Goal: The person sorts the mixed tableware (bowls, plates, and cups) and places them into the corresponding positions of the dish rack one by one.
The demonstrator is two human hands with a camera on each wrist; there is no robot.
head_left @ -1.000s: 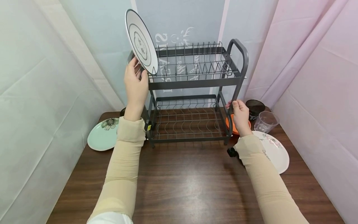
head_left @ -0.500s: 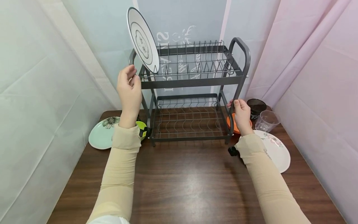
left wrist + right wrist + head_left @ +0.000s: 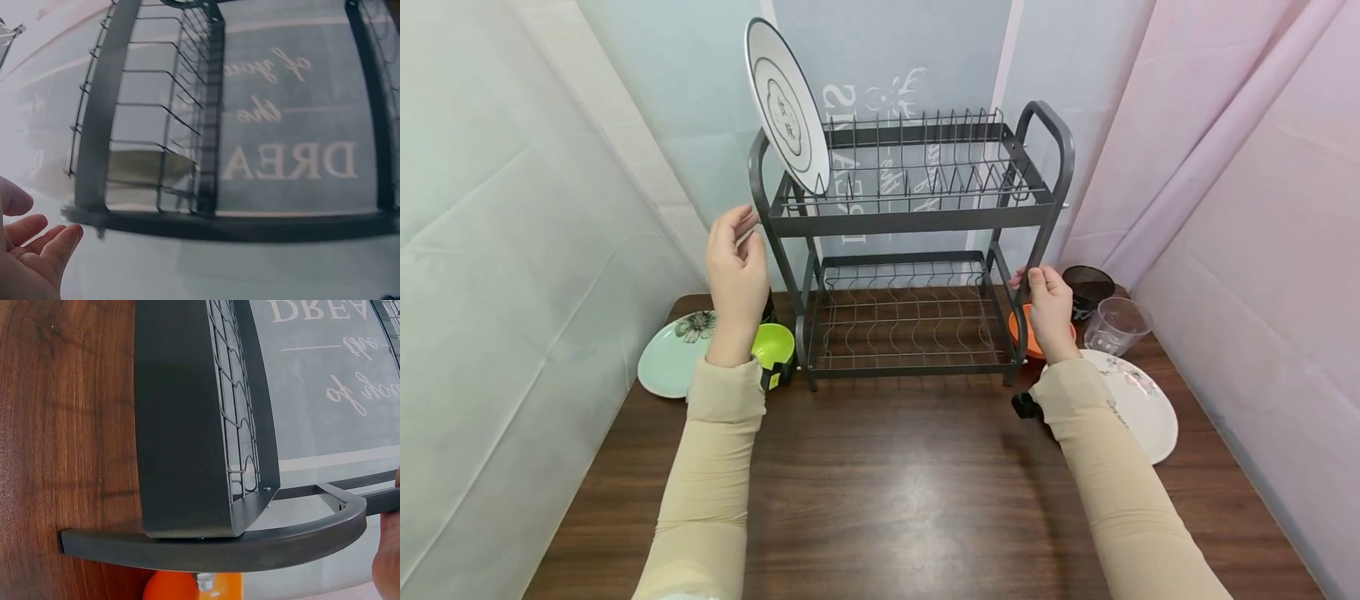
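Note:
A two-tier dark grey dish rack (image 3: 917, 221) stands on the table in the head view. One white plate (image 3: 786, 112) with dark rings and a central emblem leans on edge in the left end of its upper tier. My left hand (image 3: 737, 275) is beside the rack's left upright, fingers loosely bent and holding nothing. In the left wrist view its fingertips (image 3: 65, 244) lie right by the rack's corner. My right hand (image 3: 1049, 307) grips the rack's right upright, thumb in front; in the right wrist view only part of that hand (image 3: 389, 550) shows at the edge.
A pale green flowered plate (image 3: 670, 358) and a lime green bowl (image 3: 773, 343) are at left. At right are an orange bowl (image 3: 1026, 333), a dark cup (image 3: 1087, 287), a clear plastic cup (image 3: 1118, 323) and a white floral plate (image 3: 1146, 417). Curtains hang behind and on both sides.
My left hand has let go of the ringed plate and moved down and left, uncovering the lime green bowl. The plate stays leaning in the rack. My right hand keeps its grip.

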